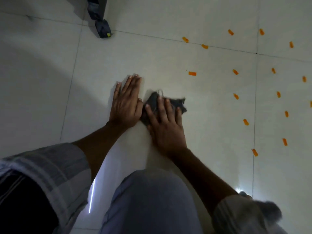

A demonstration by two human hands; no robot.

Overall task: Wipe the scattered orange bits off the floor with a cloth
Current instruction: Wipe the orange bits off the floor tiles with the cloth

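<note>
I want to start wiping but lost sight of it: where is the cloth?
In the head view the dark cloth lies mid-frame on the floor under the right hand, beside the left hand.

No readable text, numbers or brand marks anywhere in the head view. Only candidate is a small yellow tag (pixel 108 34) on the dark folded object (pixel 101 22) near the far edge of the floor (pixel 168 65); it is too small and blurred to read.
</note>
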